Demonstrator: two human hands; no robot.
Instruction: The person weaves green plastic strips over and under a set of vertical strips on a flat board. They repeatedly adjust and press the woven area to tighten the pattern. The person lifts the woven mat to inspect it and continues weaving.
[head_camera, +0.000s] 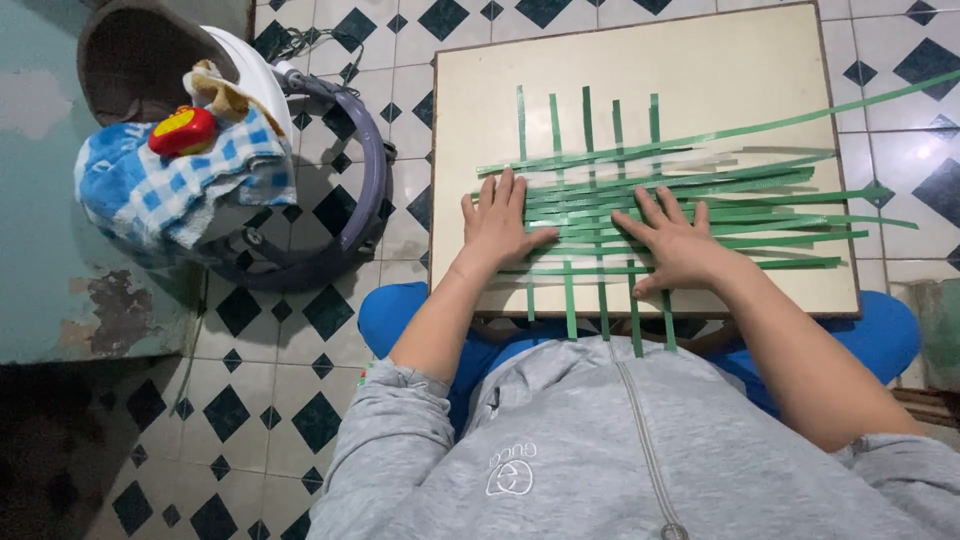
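Green leaf strips (640, 205), thin, flat and ribbon-like, lie woven into a loose mat in the middle of a small cream counter (700, 60) with a dark brown edge. Five short strips run away from the person, crossing a denser band of long strips whose long axis runs sideways across the counter; the long ends fan out well past the mat toward the counter's right edge, one reaching beyond it over the floor. Both hands lie flat on the weave with fingers spread, gripping nothing. The left hand (497, 222) presses the mat's left margin, where the sideways strips end just beside its fingers. The right hand (675, 243) rests on the mat's lower middle, so the free long tails lie to its right and it is the nearer hand to them. The near ends of the upright strips hang off the counter's front edge toward the grey zip sweatshirt (600, 450). Left of the counter, on the black-and-white diamond floor tiles (300, 400), stands a baby walker (330, 200) draped with a blue checked cloth (180, 185) and a red toy (183, 131).
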